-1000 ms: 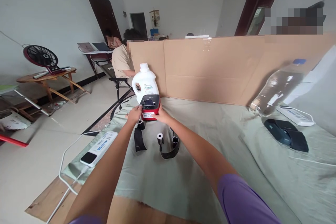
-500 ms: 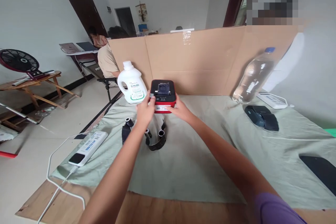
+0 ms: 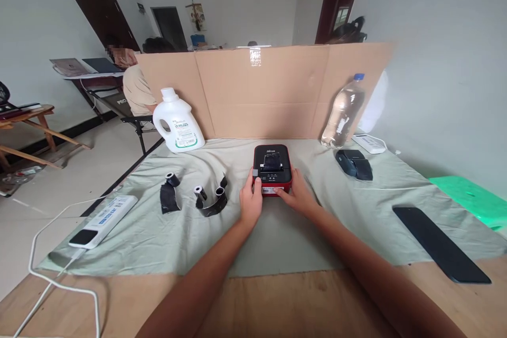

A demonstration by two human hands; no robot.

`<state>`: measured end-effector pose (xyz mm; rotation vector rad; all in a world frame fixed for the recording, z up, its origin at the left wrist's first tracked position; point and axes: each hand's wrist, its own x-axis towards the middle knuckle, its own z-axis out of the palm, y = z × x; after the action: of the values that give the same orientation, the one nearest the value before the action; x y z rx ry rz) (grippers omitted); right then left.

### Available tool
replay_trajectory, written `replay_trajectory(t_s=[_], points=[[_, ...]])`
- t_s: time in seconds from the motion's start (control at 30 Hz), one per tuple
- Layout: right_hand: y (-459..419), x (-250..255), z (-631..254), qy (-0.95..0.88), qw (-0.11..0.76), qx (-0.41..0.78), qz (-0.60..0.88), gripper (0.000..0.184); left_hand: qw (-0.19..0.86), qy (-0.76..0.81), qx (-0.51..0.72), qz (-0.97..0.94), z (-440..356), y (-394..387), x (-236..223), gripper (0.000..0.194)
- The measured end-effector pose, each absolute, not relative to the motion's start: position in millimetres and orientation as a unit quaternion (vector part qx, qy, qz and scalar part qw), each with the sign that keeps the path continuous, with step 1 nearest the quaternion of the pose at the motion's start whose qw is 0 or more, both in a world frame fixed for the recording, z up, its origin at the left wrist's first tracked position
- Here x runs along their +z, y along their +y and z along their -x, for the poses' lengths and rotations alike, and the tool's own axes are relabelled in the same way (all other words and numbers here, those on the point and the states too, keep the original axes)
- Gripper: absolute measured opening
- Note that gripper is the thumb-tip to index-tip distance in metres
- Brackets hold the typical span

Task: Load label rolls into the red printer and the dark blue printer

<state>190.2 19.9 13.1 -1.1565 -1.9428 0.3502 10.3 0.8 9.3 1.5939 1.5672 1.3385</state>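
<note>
A small red and black label printer (image 3: 271, 166) rests on the grey-green cloth (image 3: 336, 222) in the middle of the table. My left hand (image 3: 250, 202) grips its left side, thumb on the near corner. My right hand (image 3: 296, 194) is curled against its right front corner. To the left of the printer lie black ribbon strips on small rolls (image 3: 208, 199), with another roll and strip (image 3: 169, 193) farther left.
A white detergent jug (image 3: 177, 122) and a clear water bottle (image 3: 343, 111) stand before a cardboard screen (image 3: 261, 90). A black device (image 3: 354, 163), a power strip with a phone (image 3: 103, 220), a black flat slab (image 3: 439, 243) and a green thing (image 3: 467, 195) lie around. A person sits behind the screen at left.
Both hands have brought the printer from beside the jug toward me and to the table's middle, where it now rests on the cloth. The view has swung to the right.
</note>
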Motion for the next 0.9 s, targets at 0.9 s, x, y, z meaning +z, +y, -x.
replay_trajectory(t_s=[0.9], points=[[20.9, -8.2, -177.0, -0.723, 0.487, 0.172, 0.459, 0.082, 0.228, 0.497, 0.598, -0.586, -4.5, 7.4, -6.9, 0.051]])
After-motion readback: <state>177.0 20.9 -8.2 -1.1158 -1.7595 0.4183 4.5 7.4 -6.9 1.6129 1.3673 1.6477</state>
